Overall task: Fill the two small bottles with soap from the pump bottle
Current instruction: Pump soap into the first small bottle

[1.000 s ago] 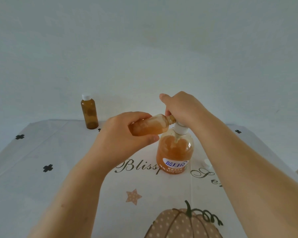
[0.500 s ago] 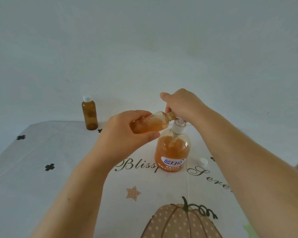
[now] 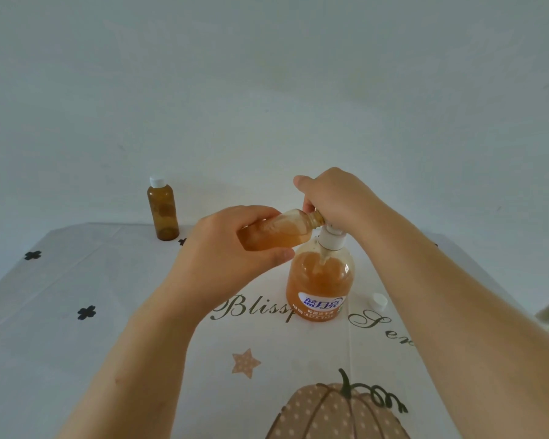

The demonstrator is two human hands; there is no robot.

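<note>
Your left hand (image 3: 232, 251) grasps the open small bottle (image 3: 279, 232), with fingers over its top and the thumb pressed beneath. It lies nearly on its side. Its threaded neck points toward 3 o'clock and meets your right hand (image 3: 333, 198) just above the collar of the pump bottle (image 3: 320, 280). Your right hand sits at 12 o'clock over that pump bottle, fingers curled down around the pump head. The head and spout are hidden under them, so you cannot see the spout meeting the neck.

The held bottle is clear amber plastic, a round cylinder with a sloped shoulder, and cloudy orange soap coats the inside. The pump bottle is a squat, rounded, clear container with a white plastic collar. It holds orange soap below the shoulder and carries a blue-and-white label low on its front. It stands upright on the tabletop (image 3: 76, 280).

The second small bottle (image 3: 163, 213) stands upright at 10 o'clock from the pump bottle, well apart from both hands and near the far edge. It is darker amber with a white screw cap on. A loose white cap (image 3: 380, 301) lies at 3 o'clock of the pump bottle's base, near your right forearm.

The tabletop wears a smooth pale cloth printed with black clovers, cursive lettering, a dotted star (image 3: 245, 362) and a dotted pumpkin (image 3: 330, 413) at 6 o'clock.
</note>
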